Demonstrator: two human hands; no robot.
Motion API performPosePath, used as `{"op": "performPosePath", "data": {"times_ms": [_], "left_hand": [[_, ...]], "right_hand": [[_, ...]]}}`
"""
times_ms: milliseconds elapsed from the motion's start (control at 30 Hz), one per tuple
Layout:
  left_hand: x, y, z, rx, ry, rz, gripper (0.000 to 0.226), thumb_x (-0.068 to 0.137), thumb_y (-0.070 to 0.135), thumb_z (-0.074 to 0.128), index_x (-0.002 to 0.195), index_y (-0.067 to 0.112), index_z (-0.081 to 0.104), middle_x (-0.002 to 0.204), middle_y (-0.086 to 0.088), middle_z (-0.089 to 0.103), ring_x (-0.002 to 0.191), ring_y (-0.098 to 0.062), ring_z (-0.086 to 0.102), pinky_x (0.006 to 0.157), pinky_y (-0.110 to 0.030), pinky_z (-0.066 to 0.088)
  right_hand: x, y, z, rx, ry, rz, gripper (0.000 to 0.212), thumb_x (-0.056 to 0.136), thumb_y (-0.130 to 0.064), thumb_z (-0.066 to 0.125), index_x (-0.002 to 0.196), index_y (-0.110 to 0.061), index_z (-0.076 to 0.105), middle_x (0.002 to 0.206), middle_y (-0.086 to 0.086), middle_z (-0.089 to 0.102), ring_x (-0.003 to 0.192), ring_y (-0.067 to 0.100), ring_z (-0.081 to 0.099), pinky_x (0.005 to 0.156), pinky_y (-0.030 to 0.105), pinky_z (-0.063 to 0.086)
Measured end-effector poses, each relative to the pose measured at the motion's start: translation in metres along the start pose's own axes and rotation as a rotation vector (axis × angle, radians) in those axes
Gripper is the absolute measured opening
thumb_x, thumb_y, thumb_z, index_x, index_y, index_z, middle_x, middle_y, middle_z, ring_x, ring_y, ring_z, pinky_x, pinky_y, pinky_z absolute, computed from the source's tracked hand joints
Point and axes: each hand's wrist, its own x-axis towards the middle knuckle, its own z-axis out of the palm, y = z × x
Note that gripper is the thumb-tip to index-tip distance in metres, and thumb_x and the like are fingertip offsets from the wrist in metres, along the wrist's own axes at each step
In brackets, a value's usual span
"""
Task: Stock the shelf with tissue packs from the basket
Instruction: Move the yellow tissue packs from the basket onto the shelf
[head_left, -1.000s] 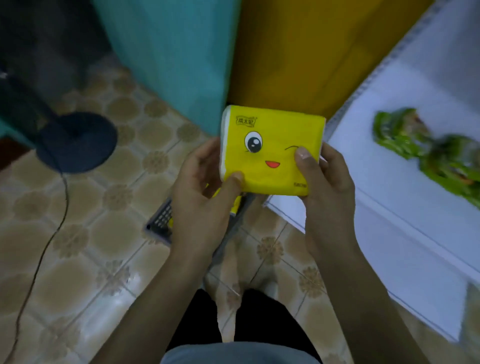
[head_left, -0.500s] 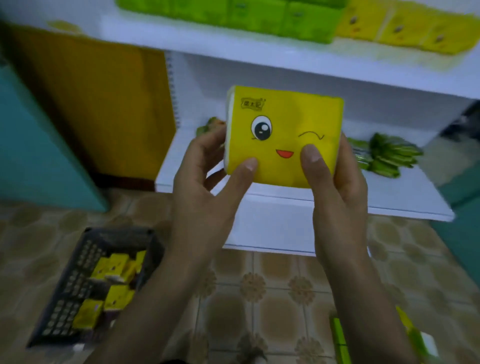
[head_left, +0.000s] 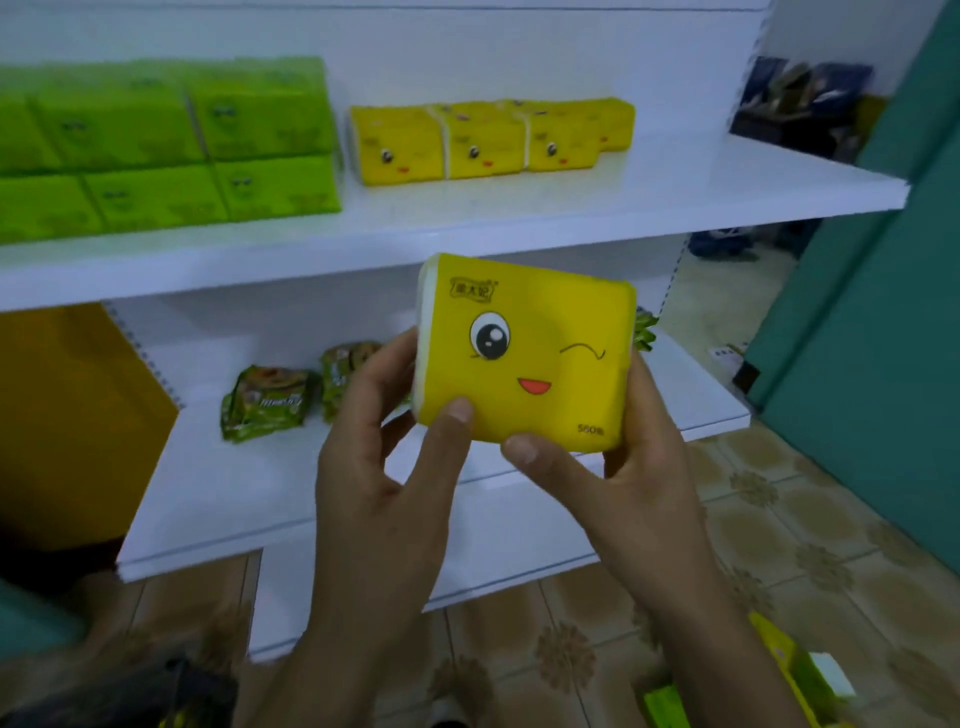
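Both hands on one yellow tissue pack (head_left: 524, 353), dead centre of view, held in the air in front of the gap between the two shelves. Winking cartoon face is toward the camera and the pack is tilted a little clockwise.

Left hand (head_left: 379, 467): thumb pressed on the pack's front at its 7 o'clock corner, fingers curled behind the left edge.
Right hand (head_left: 623, 467): thumb on the front along the bottom edge, fingers wrapped behind the right side.

Upper shelf (head_left: 571, 208): row of matching yellow packs (head_left: 488, 143) at 12 o'clock, standing side by side and touching. Stack of green packs (head_left: 171, 145) at 10 o'clock, two layers high, just beside the yellow row. Shelf surface bare at 2 o'clock.

Lower shelf (head_left: 234, 493): green snack bags (head_left: 267, 402) at 9 o'clock, partly hidden behind the left hand.

Tiled floor (head_left: 779, 519) at 4 o'clock. More yellow and green packets (head_left: 779, 670) at 5 o'clock, blurred.
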Motion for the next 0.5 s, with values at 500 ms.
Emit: {"op": "performPosePath", "data": {"times_ms": [500], "left_hand": [[0.227, -0.037, 0.174, 0.508, -0.383, 0.332, 0.061, 0.073, 0.057, 0.057, 0.13, 0.037, 0.048, 0.115, 0.029, 0.057, 0.104, 0.012, 0.049, 0.08, 0.004, 0.035]], "right_hand": [[0.237, 0.047, -0.162, -0.272, 0.228, -0.155, 0.084, 0.065, -0.03, 0.086, 0.138, -0.024, 0.043, 0.118, -0.013, 0.064, 0.098, 0.0, 0.065, 0.072, 0.012, 0.051]]}}
